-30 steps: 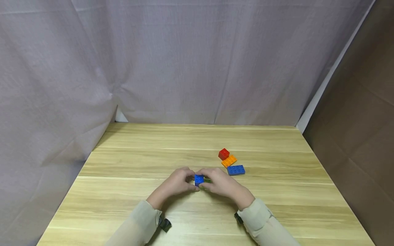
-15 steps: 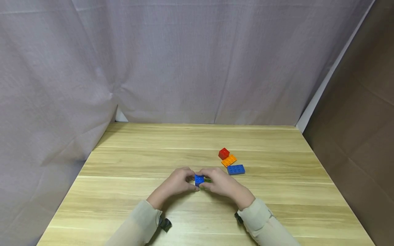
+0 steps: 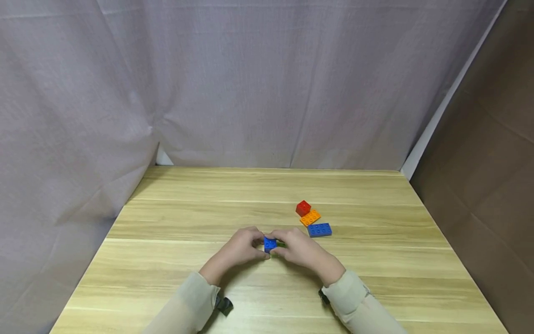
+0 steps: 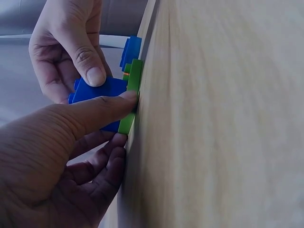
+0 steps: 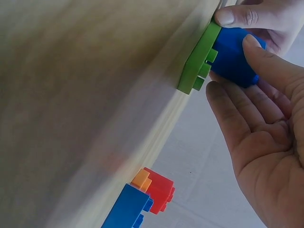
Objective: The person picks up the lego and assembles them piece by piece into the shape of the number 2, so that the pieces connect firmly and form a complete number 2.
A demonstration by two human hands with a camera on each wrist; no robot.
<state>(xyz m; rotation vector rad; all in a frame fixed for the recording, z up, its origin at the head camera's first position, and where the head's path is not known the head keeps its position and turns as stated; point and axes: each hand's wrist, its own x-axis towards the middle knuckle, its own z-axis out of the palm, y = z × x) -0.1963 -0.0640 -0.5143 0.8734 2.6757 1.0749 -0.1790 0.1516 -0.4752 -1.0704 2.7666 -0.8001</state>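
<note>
one wooden table point(image 3: 208, 199), grey curtain point(image 3: 229, 88), brick stack point(image 3: 270, 244)

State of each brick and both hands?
Green brick: studs up, partly covered
Small blue brick: studs up, on green brick
Long blue brick: studs up, unheld
Orange brick: studs up, unheld
Red brick: studs up, unheld
Left hand: holds green brick
Right hand: pinches small blue brick

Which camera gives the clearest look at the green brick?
Right wrist: there the green brick shows most of its side and three studs. The left wrist view shows its edge, partly covered by the left hand; the head view, only a sliver by the right hand.
</note>
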